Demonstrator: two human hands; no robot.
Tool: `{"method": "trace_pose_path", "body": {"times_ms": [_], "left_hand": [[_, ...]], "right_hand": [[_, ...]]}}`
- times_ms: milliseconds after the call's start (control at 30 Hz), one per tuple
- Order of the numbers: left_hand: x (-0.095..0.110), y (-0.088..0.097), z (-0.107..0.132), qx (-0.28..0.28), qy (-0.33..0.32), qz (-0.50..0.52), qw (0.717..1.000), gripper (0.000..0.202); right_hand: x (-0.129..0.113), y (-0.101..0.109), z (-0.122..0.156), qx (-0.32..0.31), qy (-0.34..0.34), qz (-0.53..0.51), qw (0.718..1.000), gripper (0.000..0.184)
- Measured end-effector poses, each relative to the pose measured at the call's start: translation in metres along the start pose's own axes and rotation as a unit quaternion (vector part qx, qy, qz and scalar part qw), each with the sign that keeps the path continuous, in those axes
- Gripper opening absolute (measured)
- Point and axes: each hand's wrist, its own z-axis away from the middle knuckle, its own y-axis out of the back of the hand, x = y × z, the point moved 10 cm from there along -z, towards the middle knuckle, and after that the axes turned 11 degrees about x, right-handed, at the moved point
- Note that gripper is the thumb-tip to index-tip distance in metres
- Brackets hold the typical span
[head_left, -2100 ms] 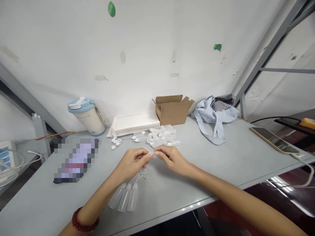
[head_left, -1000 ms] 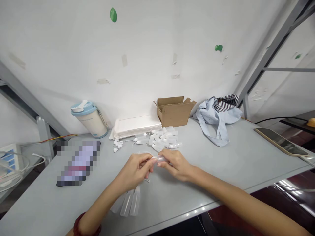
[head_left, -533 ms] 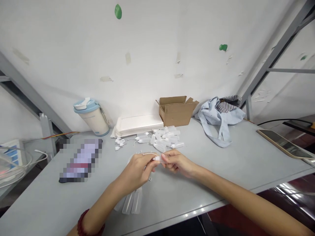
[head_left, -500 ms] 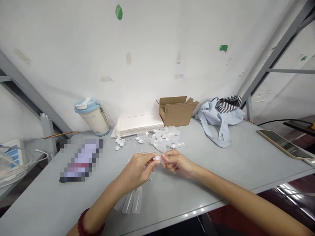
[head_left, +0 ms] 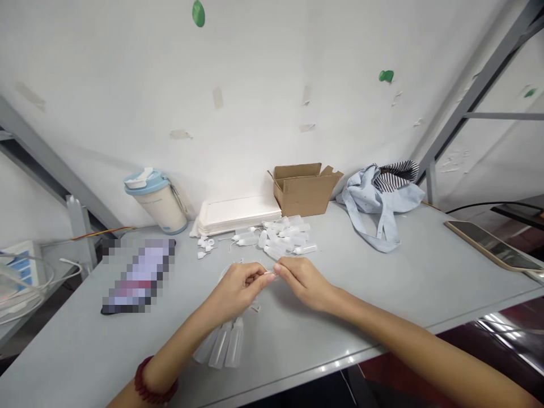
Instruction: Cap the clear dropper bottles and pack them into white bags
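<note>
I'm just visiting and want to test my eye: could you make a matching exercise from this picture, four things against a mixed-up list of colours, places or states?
Things:
1. bottle pile
2. cardboard box
3. cloth bag
4. bracelet

Descriptions:
A. pale blue, with a striped lining
B. dark red, worn on the left arm
C. translucent, heaped beyond the right hand
D. brown, flaps open, near the wall

Pairs: 1-C, 2-D, 3-A, 4-B

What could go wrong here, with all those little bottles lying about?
The small white piece between the left hand and right hand is mostly hidden and might slip. Three clear bottles lie near the table's front edge, beside the left forearm in this view; a nudge might roll one off.
</note>
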Motion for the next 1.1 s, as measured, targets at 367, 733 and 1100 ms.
{"method": "trace_pose_path", "body": {"times_ms": [367, 733, 1100], "left_hand": [[0.019, -0.004, 0.008, 0.047, -0.144, -0.145, 0.978, 0.031], [-0.016, 0.054, -0.014, 0.156, -0.032, -0.271, 0.949, 0.029], [-0.098, 0.137, -0.010, 0.157, 0.126, -0.416, 0.887, 0.022]], "right_hand": [[0.032, -0.024, 0.010, -0.133, -0.264, -0.271, 0.916, 0.047], [0.059, 0.003, -0.001, 0.028, -0.321, -0.364, 0.874, 0.033], [0.089, 0.083, -0.019, 0.260, -0.256, -0.302, 0.881, 0.032]]}}
